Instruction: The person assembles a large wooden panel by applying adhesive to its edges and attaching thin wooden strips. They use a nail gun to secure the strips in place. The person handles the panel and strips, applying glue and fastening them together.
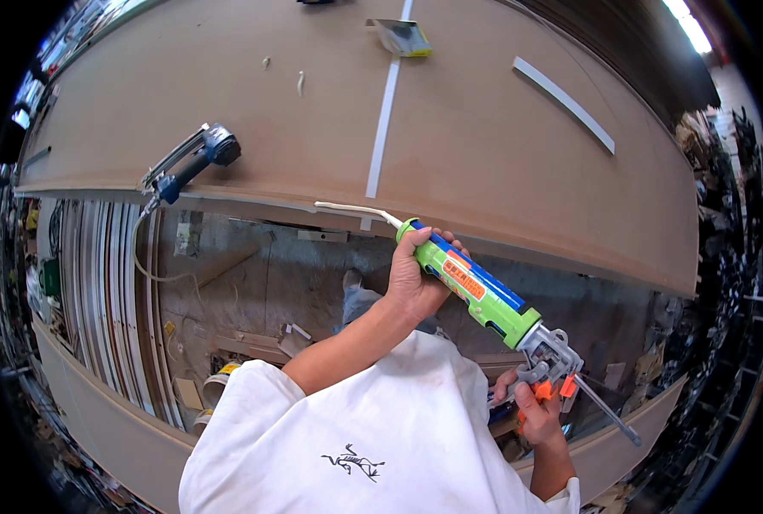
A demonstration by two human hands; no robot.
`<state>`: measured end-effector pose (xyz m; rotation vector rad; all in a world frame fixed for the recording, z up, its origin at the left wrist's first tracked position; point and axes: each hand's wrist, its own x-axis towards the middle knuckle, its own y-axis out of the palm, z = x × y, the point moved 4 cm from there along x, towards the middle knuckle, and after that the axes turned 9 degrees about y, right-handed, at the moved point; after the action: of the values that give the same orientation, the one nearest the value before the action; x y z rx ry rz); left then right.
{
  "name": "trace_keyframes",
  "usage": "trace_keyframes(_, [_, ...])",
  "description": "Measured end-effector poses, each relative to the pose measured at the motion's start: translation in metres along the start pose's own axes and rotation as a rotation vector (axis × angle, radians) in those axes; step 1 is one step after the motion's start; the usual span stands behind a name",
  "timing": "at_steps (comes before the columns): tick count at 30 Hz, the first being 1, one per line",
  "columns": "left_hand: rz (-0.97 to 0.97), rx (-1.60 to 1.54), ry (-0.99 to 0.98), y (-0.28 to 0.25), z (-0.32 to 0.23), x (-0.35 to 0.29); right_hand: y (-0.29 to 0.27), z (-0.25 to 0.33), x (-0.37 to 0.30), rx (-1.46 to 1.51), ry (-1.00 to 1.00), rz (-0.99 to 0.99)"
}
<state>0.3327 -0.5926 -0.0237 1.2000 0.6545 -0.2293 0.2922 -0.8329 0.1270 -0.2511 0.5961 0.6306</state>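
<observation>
Both of my hands hold a green caulking gun (494,319) with a blue cartridge in it, slanted across my front. My left hand (420,278) wraps round the barrel near its nozzle end. At the rear, my right hand (536,409) closes on the grey handle and trigger, beside some orange parts. A strand of off-white sealant (351,207) hangs out from the nozzle tip toward the left, along the near edge of the brown tabletop (296,146). Whether the strand touches that edge I cannot tell.
A blue-black nail gun (197,163) lies on the tabletop's left, its air hose (142,257) dropping below. Two white strips (384,128), a small packet (403,38) and sealant blobs (301,83) lie there too. Long boards (112,300) stand lower left, near buckets (217,385).
</observation>
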Motion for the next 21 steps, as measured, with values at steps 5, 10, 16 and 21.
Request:
trace_keyframes(5, [-0.028, 0.083, -0.033, -0.013, 0.012, 0.012, -0.005, -0.014, 0.002, -0.009, 0.017, -0.005])
trace_keyframes(10, [-0.06, 0.13, -0.083, -0.023, 0.026, 0.022, -0.011, -0.03, 0.004, 0.012, -0.002, -0.03])
trace_keyframes(16, [-0.101, 0.18, -0.104, -0.031, 0.044, 0.036, -0.025, -0.045, 0.006, -0.002, -0.01, -0.08])
trace_keyframes(21, [-0.084, 0.184, -0.136, -0.042, 0.054, 0.05, -0.027, -0.058, 0.01, 0.06, -0.017, -0.12])
